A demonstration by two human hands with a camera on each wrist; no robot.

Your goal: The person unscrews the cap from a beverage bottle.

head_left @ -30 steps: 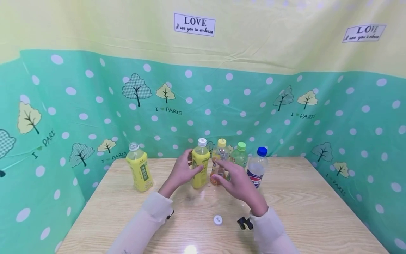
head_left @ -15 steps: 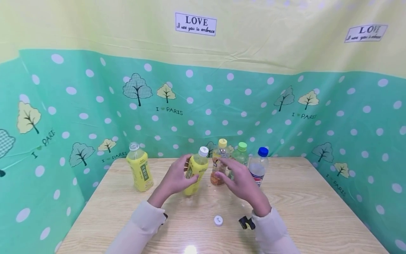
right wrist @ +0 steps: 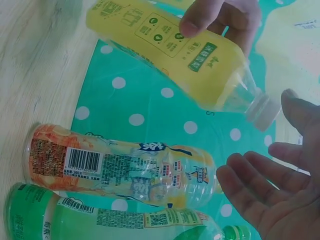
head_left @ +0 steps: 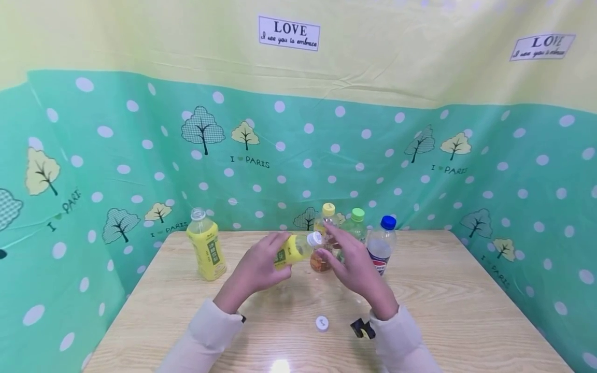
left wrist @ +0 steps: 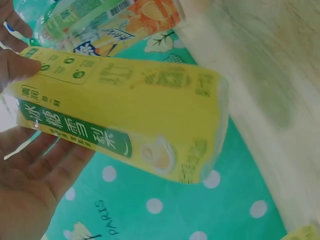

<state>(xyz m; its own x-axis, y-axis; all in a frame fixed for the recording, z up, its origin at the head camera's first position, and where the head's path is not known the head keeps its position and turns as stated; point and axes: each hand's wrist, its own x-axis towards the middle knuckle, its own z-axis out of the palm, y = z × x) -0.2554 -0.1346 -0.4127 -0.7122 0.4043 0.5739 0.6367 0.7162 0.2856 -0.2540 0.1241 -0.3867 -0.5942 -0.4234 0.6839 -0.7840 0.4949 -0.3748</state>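
My left hand [head_left: 256,264] grips a yellow-labelled drink bottle [head_left: 293,250], thumb on one side and fingers on the other. The bottle leans far over, its white cap [head_left: 314,239] pointing right; the left wrist view shows its base [left wrist: 215,130] raised off the table. Close to that cap, my right hand [head_left: 353,267] is held with fingers spread and nothing in its palm. In the right wrist view the thumb [right wrist: 295,107] comes right up beside the cap. A loose white cap [head_left: 322,324] lies on the table between my forearms.
An uncapped yellow-labelled bottle [head_left: 207,248] stands at the left. Behind my right hand are an orange drink bottle [head_left: 320,263] with yellow cap, a green-capped bottle [head_left: 357,228] and a blue-capped bottle [head_left: 380,246]. A patterned curtain [head_left: 261,202] hangs behind the wooden table [head_left: 448,311].
The yellow-labelled bottle in my left hand has gone from upright to strongly tilted, its cap swinging down and right toward my right hand. The right hand has barely moved.
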